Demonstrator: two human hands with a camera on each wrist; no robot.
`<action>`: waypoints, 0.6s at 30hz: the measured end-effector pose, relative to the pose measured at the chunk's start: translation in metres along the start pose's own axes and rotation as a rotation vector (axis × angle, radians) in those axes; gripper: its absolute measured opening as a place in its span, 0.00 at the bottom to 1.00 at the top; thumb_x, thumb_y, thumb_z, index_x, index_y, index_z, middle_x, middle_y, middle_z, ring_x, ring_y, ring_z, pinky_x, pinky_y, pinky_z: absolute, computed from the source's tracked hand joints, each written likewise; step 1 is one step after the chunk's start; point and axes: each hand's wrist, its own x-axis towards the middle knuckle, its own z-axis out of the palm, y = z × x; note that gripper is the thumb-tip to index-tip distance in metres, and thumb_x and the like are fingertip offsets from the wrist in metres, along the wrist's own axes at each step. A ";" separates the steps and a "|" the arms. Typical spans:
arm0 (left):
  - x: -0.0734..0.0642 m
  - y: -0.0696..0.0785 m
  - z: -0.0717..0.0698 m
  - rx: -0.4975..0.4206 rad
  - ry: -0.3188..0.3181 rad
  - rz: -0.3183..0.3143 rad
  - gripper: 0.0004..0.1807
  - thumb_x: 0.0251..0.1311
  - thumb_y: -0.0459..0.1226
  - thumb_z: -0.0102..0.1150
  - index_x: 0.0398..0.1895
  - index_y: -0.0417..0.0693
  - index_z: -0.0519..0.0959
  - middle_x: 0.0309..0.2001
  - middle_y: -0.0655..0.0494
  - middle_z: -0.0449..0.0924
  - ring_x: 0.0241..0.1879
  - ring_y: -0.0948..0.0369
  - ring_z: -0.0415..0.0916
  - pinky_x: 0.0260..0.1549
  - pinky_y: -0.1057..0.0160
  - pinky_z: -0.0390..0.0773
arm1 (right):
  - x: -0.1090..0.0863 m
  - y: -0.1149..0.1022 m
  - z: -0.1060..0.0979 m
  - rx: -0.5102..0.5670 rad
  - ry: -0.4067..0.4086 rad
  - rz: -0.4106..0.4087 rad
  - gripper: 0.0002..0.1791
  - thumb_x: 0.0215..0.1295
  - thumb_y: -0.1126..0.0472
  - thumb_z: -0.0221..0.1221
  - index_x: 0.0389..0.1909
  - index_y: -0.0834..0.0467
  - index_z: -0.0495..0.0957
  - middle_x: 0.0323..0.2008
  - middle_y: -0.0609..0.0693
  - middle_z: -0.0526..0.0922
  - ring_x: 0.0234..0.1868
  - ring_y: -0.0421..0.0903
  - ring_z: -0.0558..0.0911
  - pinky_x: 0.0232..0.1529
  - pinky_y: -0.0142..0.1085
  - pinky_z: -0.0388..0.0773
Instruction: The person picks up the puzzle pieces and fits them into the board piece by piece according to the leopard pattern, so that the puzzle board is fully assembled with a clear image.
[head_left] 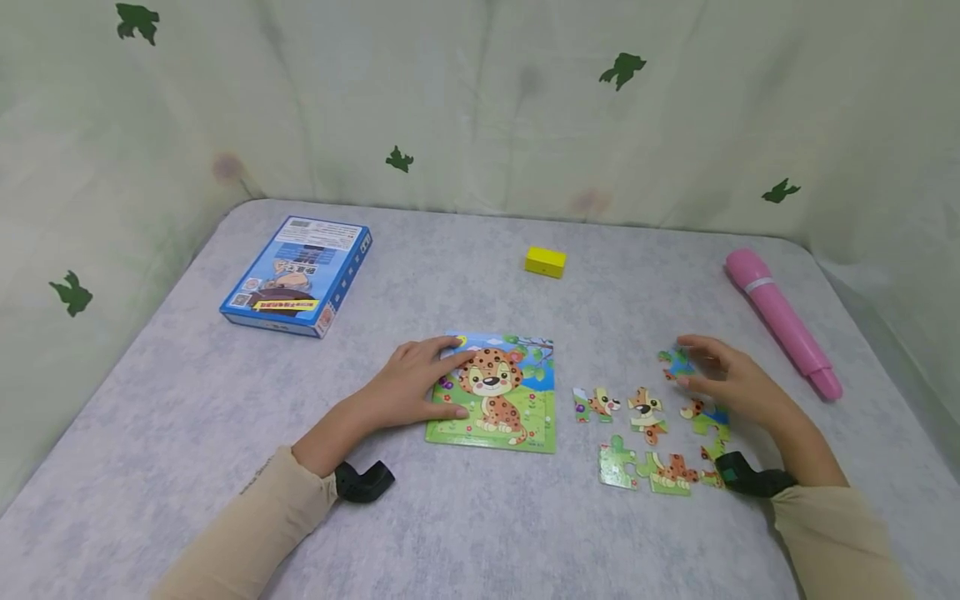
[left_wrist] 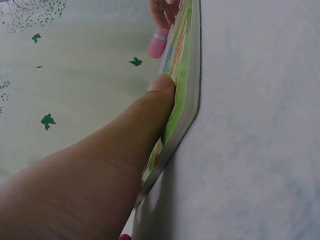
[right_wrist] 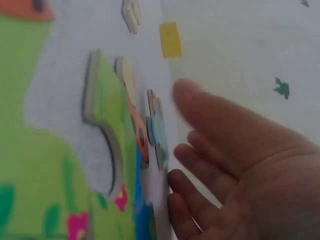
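My left hand [head_left: 405, 385] rests on the left side of a square puzzle board [head_left: 534, 417] showing a cartoon leopard. In the left wrist view the thumb [left_wrist: 145, 112] lies along the board's face [left_wrist: 182, 102], near its edge. To the right, my right hand [head_left: 738, 390] hovers with thumb and fingers apart beside a blue-green puzzle piece [head_left: 678, 362]. Nothing shows between those fingers in the right wrist view, where the hand [right_wrist: 240, 160] faces several upper pieces. Loose leopard pieces [head_left: 646, 410] and a green corner piece [head_left: 618, 465] lie between the board and that hand.
A blue box [head_left: 300, 271] lies at the back left of the table. Further back in the middle is a small yellow block [head_left: 545, 262]. On the right lies a pink stick-shaped thing [head_left: 783, 321]. A pale curtain with green leaf shapes hangs behind the table.
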 end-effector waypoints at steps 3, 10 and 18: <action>0.000 -0.001 0.000 -0.012 0.013 0.002 0.45 0.46 0.68 0.49 0.67 0.61 0.57 0.65 0.50 0.53 0.62 0.50 0.50 0.57 0.46 0.48 | 0.000 0.005 -0.001 0.017 -0.035 -0.002 0.33 0.58 0.56 0.60 0.62 0.62 0.61 0.61 0.59 0.61 0.62 0.57 0.56 0.56 0.50 0.55; 0.000 -0.001 -0.002 -0.036 0.030 0.004 0.44 0.45 0.66 0.53 0.67 0.60 0.59 0.64 0.50 0.54 0.62 0.50 0.51 0.57 0.46 0.48 | 0.000 0.009 -0.002 0.015 -0.055 -0.030 0.33 0.57 0.57 0.61 0.62 0.61 0.62 0.63 0.61 0.59 0.63 0.59 0.53 0.58 0.54 0.50; 0.000 0.000 -0.002 -0.057 0.029 0.001 0.44 0.45 0.65 0.54 0.66 0.60 0.59 0.65 0.50 0.54 0.62 0.50 0.51 0.57 0.46 0.47 | 0.002 0.004 0.001 -0.103 0.006 -0.039 0.29 0.55 0.55 0.63 0.57 0.63 0.68 0.58 0.63 0.62 0.60 0.63 0.57 0.54 0.61 0.52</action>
